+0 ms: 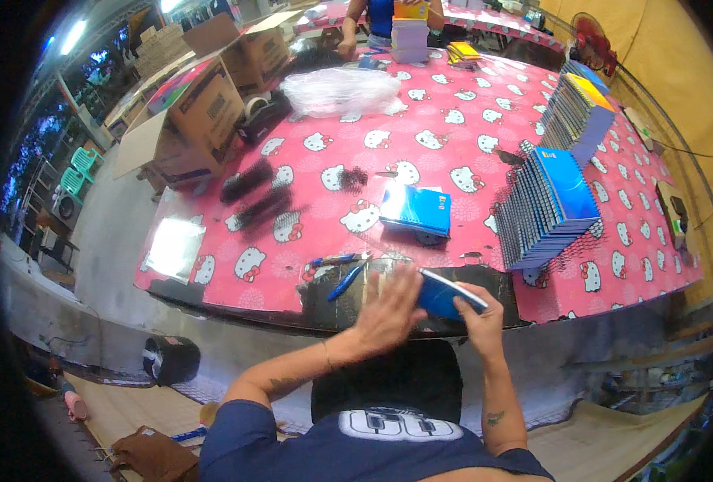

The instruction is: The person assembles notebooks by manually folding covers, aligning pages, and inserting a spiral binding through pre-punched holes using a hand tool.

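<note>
My right hand (482,316) grips a blue spiral notebook (446,294) by its lower edge, held tilted over the table's near edge. My left hand (389,309) lies flat with spread fingers against the notebook's left side. Just ahead on the pink patterned tablecloth (453,136) lie a blue pen (344,282) and another pen (336,259). A small pile of blue notebooks (416,209) rests further in, and a tall stack of blue spiral notebooks (547,209) stands to the right.
Another notebook stack (577,112) stands at the far right. Black spiral bindings (256,195) lie left of centre, a clear plastic bag (340,90) behind them. Cardboard boxes (204,120) sit at the left edge. Another person (380,24) works at the far end.
</note>
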Demonstrator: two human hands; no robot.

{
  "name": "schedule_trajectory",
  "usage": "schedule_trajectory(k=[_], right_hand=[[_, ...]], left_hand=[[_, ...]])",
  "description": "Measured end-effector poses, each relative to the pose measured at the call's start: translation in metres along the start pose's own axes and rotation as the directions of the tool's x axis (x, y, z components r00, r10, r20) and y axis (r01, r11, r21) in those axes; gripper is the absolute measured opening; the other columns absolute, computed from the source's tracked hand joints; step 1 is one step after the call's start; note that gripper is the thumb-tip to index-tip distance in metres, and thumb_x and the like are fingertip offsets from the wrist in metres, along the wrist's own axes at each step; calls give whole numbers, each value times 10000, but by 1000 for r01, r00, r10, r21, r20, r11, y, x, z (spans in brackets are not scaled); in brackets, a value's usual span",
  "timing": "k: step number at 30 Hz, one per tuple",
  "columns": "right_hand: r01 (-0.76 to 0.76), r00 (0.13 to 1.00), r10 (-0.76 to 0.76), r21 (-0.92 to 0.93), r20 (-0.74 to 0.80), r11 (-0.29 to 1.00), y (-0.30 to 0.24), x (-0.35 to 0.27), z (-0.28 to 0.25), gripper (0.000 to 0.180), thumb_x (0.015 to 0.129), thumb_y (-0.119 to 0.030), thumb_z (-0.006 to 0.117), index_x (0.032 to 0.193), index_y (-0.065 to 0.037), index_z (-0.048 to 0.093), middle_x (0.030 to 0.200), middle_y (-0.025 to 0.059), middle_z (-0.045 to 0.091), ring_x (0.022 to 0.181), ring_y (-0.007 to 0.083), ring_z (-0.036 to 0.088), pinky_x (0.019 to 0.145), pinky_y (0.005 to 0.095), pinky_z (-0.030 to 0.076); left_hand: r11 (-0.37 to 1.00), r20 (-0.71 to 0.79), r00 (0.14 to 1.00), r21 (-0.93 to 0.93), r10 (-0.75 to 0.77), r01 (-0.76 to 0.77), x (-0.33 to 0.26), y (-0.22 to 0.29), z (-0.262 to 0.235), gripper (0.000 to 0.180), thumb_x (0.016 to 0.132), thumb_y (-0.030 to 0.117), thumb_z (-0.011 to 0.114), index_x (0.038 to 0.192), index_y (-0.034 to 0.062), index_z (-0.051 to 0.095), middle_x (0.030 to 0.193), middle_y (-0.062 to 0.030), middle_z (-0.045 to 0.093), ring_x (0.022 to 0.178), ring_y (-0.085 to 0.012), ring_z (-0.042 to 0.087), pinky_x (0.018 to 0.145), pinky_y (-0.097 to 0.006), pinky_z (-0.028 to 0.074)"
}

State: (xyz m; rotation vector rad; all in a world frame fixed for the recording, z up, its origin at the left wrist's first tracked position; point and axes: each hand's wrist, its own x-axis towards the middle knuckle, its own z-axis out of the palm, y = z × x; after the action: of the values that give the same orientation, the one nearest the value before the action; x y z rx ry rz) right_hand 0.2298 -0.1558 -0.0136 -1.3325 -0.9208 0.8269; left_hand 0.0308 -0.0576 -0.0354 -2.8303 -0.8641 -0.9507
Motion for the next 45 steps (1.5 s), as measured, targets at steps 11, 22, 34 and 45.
schedule_trajectory(k=[11, 22, 34, 45], right_hand=[[56, 998, -57, 9, 41, 998, -19, -3, 1, 235, 908, -17, 708, 1142, -6, 724, 1001, 33, 725, 909, 88, 630, 845, 250, 499], [-143, 988, 148, 117, -34, 983, -32, -10, 9, 254, 912, -51, 719, 1164, -18, 715, 1016, 25, 716, 902, 84, 624, 829, 250, 506], [13, 983, -12, -7, 186, 1000, 11, 15, -7, 254, 902, -4, 708, 1155, -8, 725, 1020, 29, 739, 937, 79, 634, 852, 253, 509], [5, 988, -3, -12, 155, 1000, 27, 17, -6, 296, 899, -5, 703, 1195, 11, 706, 1060, 28, 729, 952, 84, 639, 862, 252, 520]], left_hand=[[992, 121, 985, -53, 120, -115, 62, -15, -55, 680, 943, 482, 587, 1454, 54, 454, 1512, -178, 444, 1400, -362, 400, 1167, -603, 196], [993, 159, 984, 63, 85, -96, -17, 23, 1, 893, 984, 650, 352, 1551, -34, 265, 1659, -223, 154, 1558, -355, 67, 1172, -650, -105], [997, 125, 990, -51, 58, -52, 49, 5, -30, 511, 972, 380, 595, 1353, 41, 554, 1355, -146, 584, 1328, -311, 505, 1199, -619, 89], [992, 387, 916, -110, 106, -69, -32, 35, 16, 874, 963, 596, 479, 1526, -54, 315, 1632, -249, 212, 1547, -385, 97, 1190, -645, -8]])
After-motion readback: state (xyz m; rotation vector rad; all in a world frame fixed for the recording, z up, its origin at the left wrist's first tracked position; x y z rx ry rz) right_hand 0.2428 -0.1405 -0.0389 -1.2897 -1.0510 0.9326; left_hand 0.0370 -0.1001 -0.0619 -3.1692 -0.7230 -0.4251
